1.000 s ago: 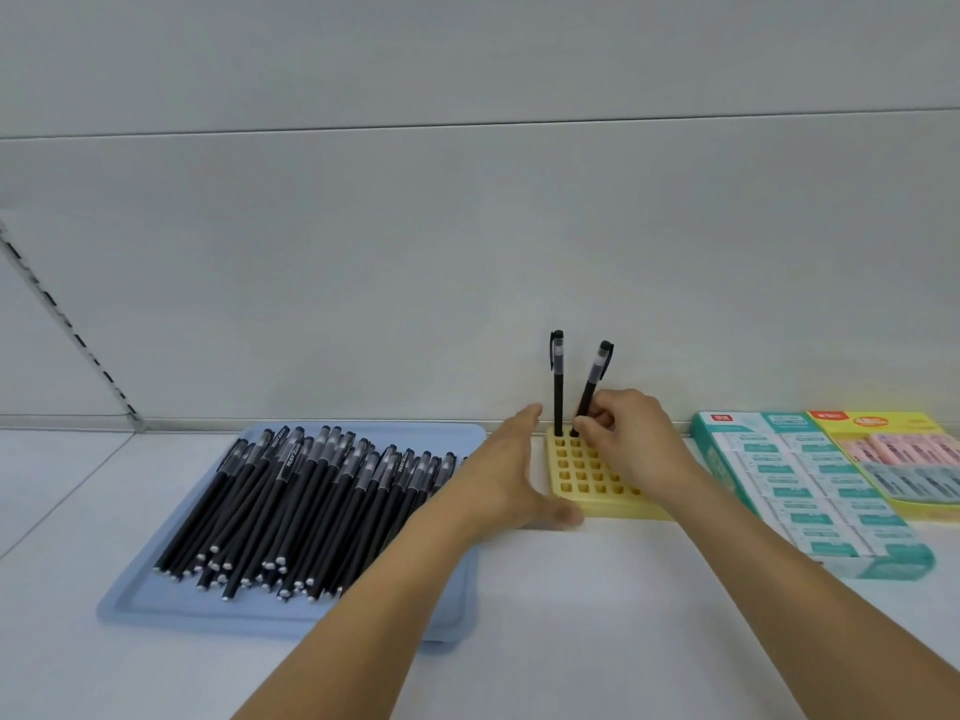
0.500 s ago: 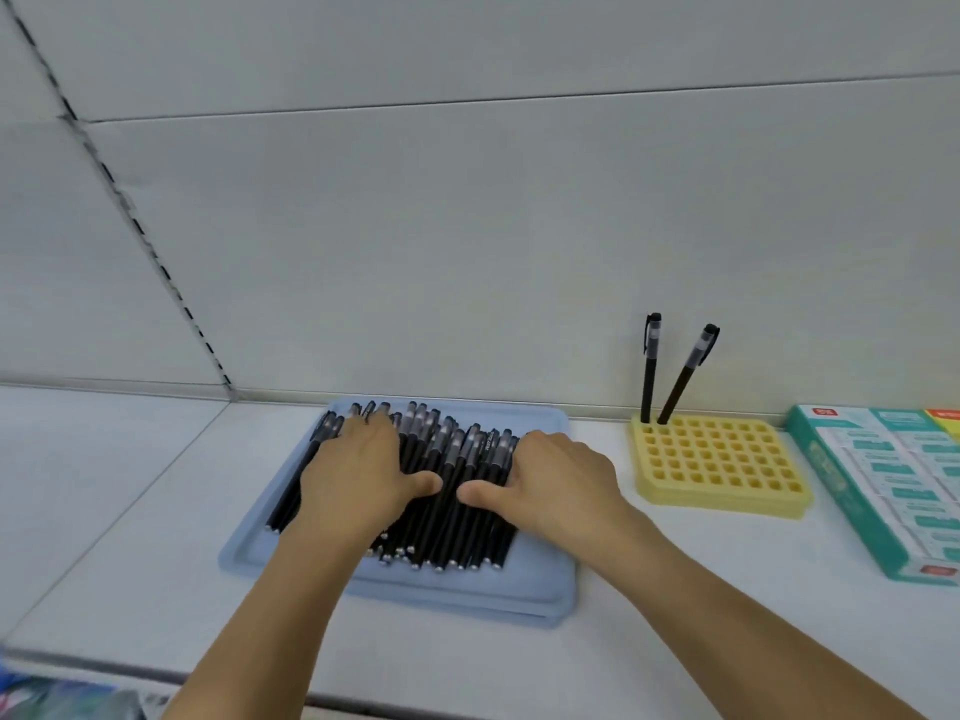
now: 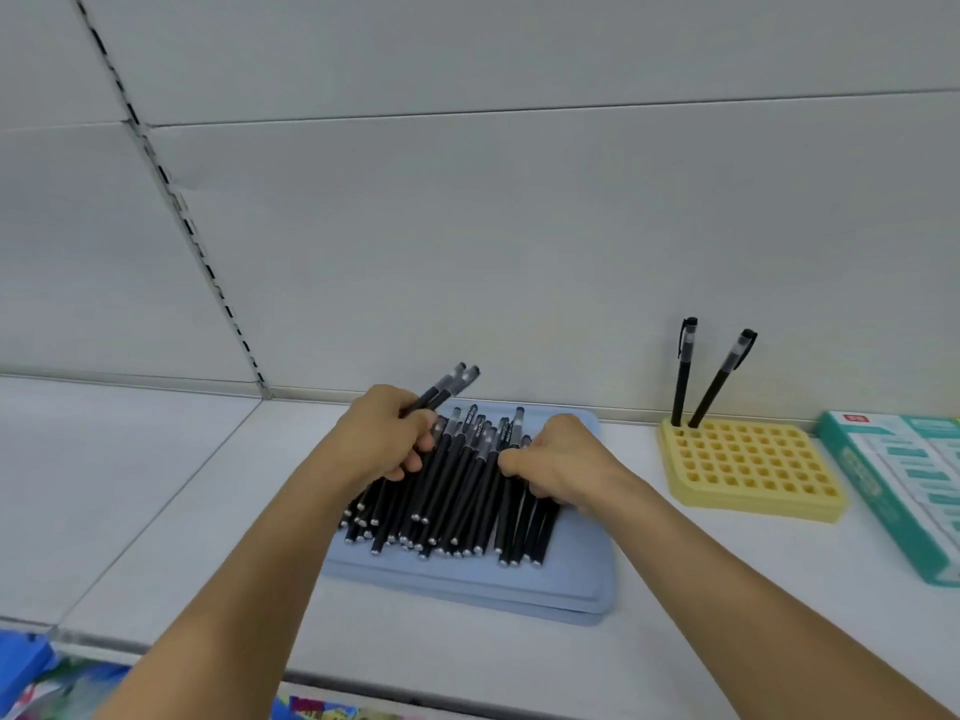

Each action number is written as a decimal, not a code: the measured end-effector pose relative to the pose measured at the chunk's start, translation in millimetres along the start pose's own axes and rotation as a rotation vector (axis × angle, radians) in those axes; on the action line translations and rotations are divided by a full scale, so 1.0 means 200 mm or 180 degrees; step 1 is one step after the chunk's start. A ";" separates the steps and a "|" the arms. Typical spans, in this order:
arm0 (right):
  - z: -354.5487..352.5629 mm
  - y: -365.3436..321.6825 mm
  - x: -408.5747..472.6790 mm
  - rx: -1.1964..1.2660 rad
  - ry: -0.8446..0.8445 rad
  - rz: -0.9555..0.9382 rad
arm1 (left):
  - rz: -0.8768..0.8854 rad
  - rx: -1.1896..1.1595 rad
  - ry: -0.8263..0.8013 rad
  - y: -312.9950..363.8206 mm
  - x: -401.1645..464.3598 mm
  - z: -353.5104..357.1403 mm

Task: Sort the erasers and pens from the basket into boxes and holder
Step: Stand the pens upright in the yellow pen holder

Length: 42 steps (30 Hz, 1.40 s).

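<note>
left hand [image 3: 382,441]: fingers curled round two pens [image 3: 448,387], lifted over tray's far-left corner | right hand [image 3: 558,462]: fingers curled into pen pile [image 3: 457,491], hold unclear | tray [image 3: 467,584]: mid-counter [image 3: 156,511] | holder [image 3: 748,467]: right of tray, two pens upright in far-left holes | box [image 3: 893,491]: right edge

Both bare forearms reach forward side by side. The left hand [image 3: 382,439] curls its fingers around two pens [image 3: 441,389], lifting them; the right hand [image 3: 558,467], knuckles up, grips pens in the pile [image 3: 457,491].
</note>
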State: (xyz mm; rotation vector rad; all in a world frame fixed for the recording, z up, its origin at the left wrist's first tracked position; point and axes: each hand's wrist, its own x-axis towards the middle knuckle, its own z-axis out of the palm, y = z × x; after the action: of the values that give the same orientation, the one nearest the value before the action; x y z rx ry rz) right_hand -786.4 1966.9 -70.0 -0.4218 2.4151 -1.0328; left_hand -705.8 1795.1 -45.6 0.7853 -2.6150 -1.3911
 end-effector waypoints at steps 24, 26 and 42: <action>-0.74 0.60 -0.01 0.0143 0.2037 -0.0924 | 0.0835 -0.2381 -0.0305 0.47 -0.16 0.74; -0.74 0.59 0.01 -0.0146 0.1912 -0.0905 | 0.0866 -0.2347 -0.0302 0.47 -0.16 0.75; -0.76 0.38 -0.23 0.1010 0.1859 -0.1534 | 0.1291 -0.1963 -0.0644 0.55 -0.16 0.88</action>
State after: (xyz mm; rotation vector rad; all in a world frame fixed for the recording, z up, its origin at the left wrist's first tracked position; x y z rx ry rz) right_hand -837.6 2129.1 -20.8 -0.6835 2.6195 -1.9472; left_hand -774.5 1994.2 -56.2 0.0362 -2.0736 -2.0329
